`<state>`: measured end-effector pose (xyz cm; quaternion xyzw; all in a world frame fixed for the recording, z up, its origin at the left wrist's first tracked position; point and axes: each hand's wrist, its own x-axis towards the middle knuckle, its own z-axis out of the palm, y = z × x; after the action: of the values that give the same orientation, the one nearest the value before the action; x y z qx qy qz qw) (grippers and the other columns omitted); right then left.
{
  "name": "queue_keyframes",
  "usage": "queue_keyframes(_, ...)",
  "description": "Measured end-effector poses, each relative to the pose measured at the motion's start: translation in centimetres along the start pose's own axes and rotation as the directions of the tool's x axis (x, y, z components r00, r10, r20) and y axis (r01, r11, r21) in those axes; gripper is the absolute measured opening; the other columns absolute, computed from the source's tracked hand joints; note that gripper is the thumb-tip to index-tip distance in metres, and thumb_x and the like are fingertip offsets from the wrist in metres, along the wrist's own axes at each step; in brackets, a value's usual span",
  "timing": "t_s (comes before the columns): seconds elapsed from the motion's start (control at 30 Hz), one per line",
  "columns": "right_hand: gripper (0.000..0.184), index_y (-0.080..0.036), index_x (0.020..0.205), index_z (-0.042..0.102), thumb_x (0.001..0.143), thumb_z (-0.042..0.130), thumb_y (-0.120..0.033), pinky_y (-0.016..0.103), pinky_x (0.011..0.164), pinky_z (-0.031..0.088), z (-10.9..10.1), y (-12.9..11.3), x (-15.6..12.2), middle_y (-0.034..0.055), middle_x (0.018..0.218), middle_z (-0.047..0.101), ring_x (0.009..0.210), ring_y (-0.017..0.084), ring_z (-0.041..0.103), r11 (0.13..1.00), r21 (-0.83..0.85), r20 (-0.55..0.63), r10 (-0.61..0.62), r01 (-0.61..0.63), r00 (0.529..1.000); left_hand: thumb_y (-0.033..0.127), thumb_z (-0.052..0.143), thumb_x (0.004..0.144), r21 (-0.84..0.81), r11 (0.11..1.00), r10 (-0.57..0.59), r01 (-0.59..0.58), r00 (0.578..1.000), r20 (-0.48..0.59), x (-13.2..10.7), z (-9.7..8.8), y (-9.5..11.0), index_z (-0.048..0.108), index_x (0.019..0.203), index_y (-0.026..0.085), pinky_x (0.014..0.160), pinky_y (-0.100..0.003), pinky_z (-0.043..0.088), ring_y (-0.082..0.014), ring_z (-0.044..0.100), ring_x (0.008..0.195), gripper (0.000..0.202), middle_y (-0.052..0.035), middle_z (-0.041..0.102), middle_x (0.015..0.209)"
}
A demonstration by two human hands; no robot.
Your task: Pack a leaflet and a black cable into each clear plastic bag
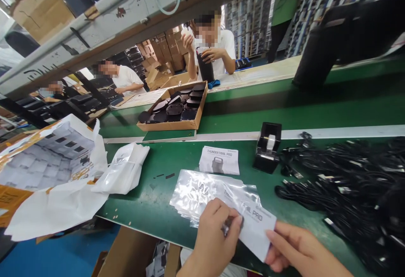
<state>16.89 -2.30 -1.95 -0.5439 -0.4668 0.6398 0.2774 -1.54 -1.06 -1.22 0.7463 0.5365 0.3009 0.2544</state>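
My left hand (213, 232) is closed around the edge of a clear plastic bag (202, 192) and a white printed leaflet (256, 228) at the near edge of the green table (164, 167). My right hand (300, 249) pinches the leaflet's right end between thumb and fingers. The leaflet lies partly over the stack of clear bags. A second leaflet (219, 160) of the same print lies flat farther back on the table.
A large heap of black cables (348, 184) fills the right. A black tape dispenser (267, 146) stands behind the leaflets. White bags (123, 169) and an open carton (44, 163) sit left. A cardboard tray (172, 124) of black parts rests on the conveyor. Several people work opposite.
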Motion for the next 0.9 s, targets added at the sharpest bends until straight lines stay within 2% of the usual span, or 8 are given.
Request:
queue_keyframes(0.1,0.030,-0.021,0.062,0.052,0.079,0.045,-0.044,0.024,0.050,0.050,1.7,-1.3,1.6,0.0028,0.056,0.066,0.050,0.015,0.064,0.992,-0.117,0.042,-0.046,0.050,0.998,0.014,0.054,0.082,-0.140,0.989,-0.040,0.049,0.997,0.073,0.3,-0.8,0.6,0.061,0.075,0.019,0.063,-0.025,0.045,-0.0156,0.056,0.070,0.012,-0.0029,0.058,0.075)
queue_keyframes(0.23,0.011,-0.022,0.064,0.051,0.074,0.045,-0.022,0.022,0.046,0.043,3.4,-2.8,4.0,-0.0030,0.048,0.057,0.048,0.014,0.059,0.936,-0.331,-0.059,-0.143,0.116,0.988,0.016,0.053,0.083,-0.253,0.966,-0.028,0.061,0.991,0.131,1.2,-1.5,0.9,0.059,0.071,0.019,0.065,-0.024,0.045,-0.0144,0.056,0.070,0.014,-0.0014,0.058,0.075)
queue_keyframes(0.4,0.020,-0.020,0.083,0.063,0.080,0.045,-0.026,0.042,0.073,0.043,-0.6,-3.4,3.1,0.0123,0.093,0.064,0.086,0.031,0.060,0.771,-0.634,-0.305,-0.314,0.055,0.899,0.016,0.051,0.084,0.006,0.996,-0.092,0.092,0.988,0.127,2.2,-0.9,-0.1,0.058,0.072,0.019,0.063,-0.027,0.044,-0.0165,0.055,0.067,0.014,-0.0016,0.057,0.072)
queue_keyframes(0.43,0.025,-0.017,0.089,0.064,0.083,0.042,-0.028,0.044,0.074,0.042,-2.1,-3.2,2.5,0.0154,0.097,0.061,0.092,0.035,0.057,0.728,-0.685,-0.359,-0.346,0.007,0.867,0.015,0.050,0.083,0.075,0.994,-0.086,0.077,0.988,0.129,2.3,-0.7,-0.3,0.058,0.072,0.019,0.063,-0.029,0.044,-0.0177,0.055,0.069,0.014,-0.0023,0.058,0.072)
queue_keyframes(0.5,0.028,-0.015,0.091,0.065,0.085,0.041,-0.027,0.041,0.066,0.044,-5.0,-2.9,1.6,0.0152,0.092,0.060,0.088,0.034,0.057,0.465,-0.870,-0.403,-0.480,-0.163,0.779,0.012,0.049,0.082,0.174,0.984,-0.054,0.031,0.990,0.133,2.4,-0.2,-0.7,0.058,0.073,0.019,0.066,-0.032,0.044,-0.0201,0.057,0.074,0.015,-0.0036,0.059,0.074)
queue_keyframes(0.6,0.026,-0.015,0.085,0.066,0.088,0.043,-0.028,0.035,0.058,0.044,-7.4,-3.2,1.9,0.0117,0.084,0.059,0.082,0.029,0.058,0.247,-0.918,-0.395,-0.520,-0.309,0.757,0.011,0.048,0.082,0.211,0.977,-0.038,0.009,0.990,0.135,2.4,0.2,-0.7,0.058,0.074,0.018,0.067,-0.033,0.044,-0.0210,0.057,0.075,0.015,-0.0044,0.060,0.075)
queue_keyframes(0.73,0.022,-0.016,0.071,0.062,0.086,0.053,-0.029,0.031,0.050,0.039,-7.4,-4.8,4.6,0.0111,0.077,0.062,0.079,0.029,0.061,0.227,-0.898,-0.439,-0.467,-0.376,0.767,0.011,0.048,0.082,0.164,0.985,-0.068,0.045,0.988,0.138,2.6,0.0,-0.3,0.058,0.071,0.018,0.066,-0.031,0.043,-0.0195,0.057,0.073,0.016,-0.0035,0.060,0.072)
queue_keyframes(0.9,0.020,-0.023,0.067,0.058,0.085,0.049,-0.025,0.030,0.044,0.039,-7.8,-4.9,3.8,0.0030,0.069,0.067,0.054,0.021,0.061,0.385,-0.818,-0.570,-0.444,-0.428,0.691,0.013,0.049,0.081,0.083,0.988,-0.137,0.127,0.983,0.119,2.6,-0.3,-0.3,0.058,0.070,0.018,0.062,-0.027,0.041,-0.0171,0.055,0.068,0.014,-0.0017,0.059,0.070)
